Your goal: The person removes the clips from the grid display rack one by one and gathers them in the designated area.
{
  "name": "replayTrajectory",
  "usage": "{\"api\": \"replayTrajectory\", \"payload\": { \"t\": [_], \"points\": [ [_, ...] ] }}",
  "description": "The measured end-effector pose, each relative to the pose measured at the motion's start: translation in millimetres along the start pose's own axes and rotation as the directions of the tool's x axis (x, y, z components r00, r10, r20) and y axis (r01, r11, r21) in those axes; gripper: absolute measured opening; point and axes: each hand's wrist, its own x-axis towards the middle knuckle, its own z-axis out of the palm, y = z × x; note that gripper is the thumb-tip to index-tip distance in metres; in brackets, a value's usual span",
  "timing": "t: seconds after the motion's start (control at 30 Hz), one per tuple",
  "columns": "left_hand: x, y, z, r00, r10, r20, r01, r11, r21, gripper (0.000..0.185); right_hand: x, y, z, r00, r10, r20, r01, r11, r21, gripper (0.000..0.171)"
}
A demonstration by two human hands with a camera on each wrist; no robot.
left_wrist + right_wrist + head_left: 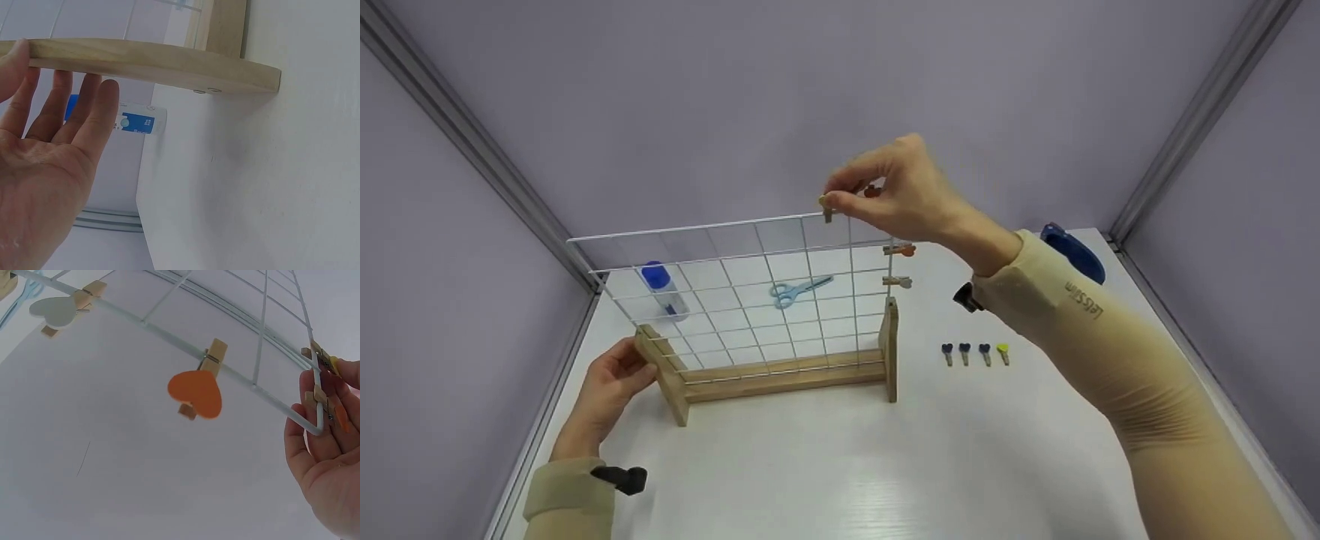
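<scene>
Pinches, with the right hand, a yellow-heart clothespin between thumb and fingers, up at the top rail of the white wire grid. Has it straddling that rail in the right wrist view; cannot tell whether fully clamped there. Grasps, with the left hand, the left end piece of the wooden stand, thumb on one side and nearly straight fingers on the other.

Has an orange-heart clothespin on the same rail, near the corner and in front of the right palm. Shows two more along the grid's right edge: a second orange clip higher up, a pale-heart clip below. Joins the left end piece to the right end piece by a wooden crossbar near the table.

Lines up four loose clips on the table, to the right of the stand: three dark blue-heart clips, then a yellow clip at the right end. Reveals through the wires a blue-capped bottle standing upright at left and light blue scissors lying flat. Includes a dark blue object at the far right, partly hidden by the right sleeve
</scene>
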Motion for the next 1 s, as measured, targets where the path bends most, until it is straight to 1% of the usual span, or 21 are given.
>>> {"api": "replayTrajectory", "payload": {
  "t": [0.13, 0.2, 0.27, 0.37, 0.47, 0.57, 0.7, 0.83, 0.93, 1.0],
  "points": [
    [-0.8, 1.5, -0.7, 1.0, -0.01, 0.002, 0.01, 1.0, 0.009, 0.05, 0, -1, -4, 0.999, -0.003, -0.053, 0.002, 1.0, -0.025, 0.012],
    [-1.3, 1.9, -1.9, 1.0, -0.013, 0.003, 0.013, 1.0, 0.02, 0.051, 0, -2, -5, 0.998, 0.016, -0.054, -0.019, 0.999, -0.039, 0.012],
    [-1.8, 1.8, -3.0, 1.0, -0.014, 0.006, 0.013, 0.999, 0.029, 0.052, 1, -1, -4, 0.998, 0.053, -0.039, -0.054, 0.998, -0.032, 0.014],
    [-2.8, 1.2, -4.4, 1.0, -0.013, 0.013, 0.012, 0.999, 0.047, 0.053, 2, -2, -2, 0.994, 0.109, 0.016, -0.109, 0.994, 0.006, 0.013],
    [-3.5, 0.7, -4.8, 1.0, -0.014, 0.014, 0.014, 0.999, 0.049, 0.053, 2, -1, 1, 0.99, 0.127, 0.059, -0.129, 0.991, 0.042, 0.01],
    [-3.6, 0.5, -4.7, 1.0, -0.011, 0.014, 0.01, 0.999, 0.045, 0.053, 2, -1, 3, 0.993, 0.1, 0.064, -0.103, 0.994, 0.047, 0.01],
    [-3.2, 0.8, -4.2, 1.0, -0.006, 0.011, 0.005, 0.999, 0.038, 0.053, 2, -1, 5, 0.998, 0.054, 0.032, -0.055, 0.998, 0.033, 0.01],
    [-2.3, 1.2, -3.8, 1.0, -0.004, 0.012, 0.004, 1.0, 0.028, 0.052, 3, -3, 2, 0.999, 0.02, -0.039, -0.019, 0.999, 0.042, 0.009],
    [-1.8, 1.1, -3.6, 1.0, -0.008, 0.017, 0.007, 1.0, 0.029, 0.052, 2, -5, -5, 0.996, -0.005, -0.093, 0.01, 0.999, 0.048, 0.009],
    [-1.9, 1.1, -3.7, 1.0, -0.011, 0.017, 0.01, 1.0, 0.029, 0.052, 0, -6, -11, 0.993, -0.026, -0.115, 0.032, 0.998, 0.056, 0.01]
  ]
}}
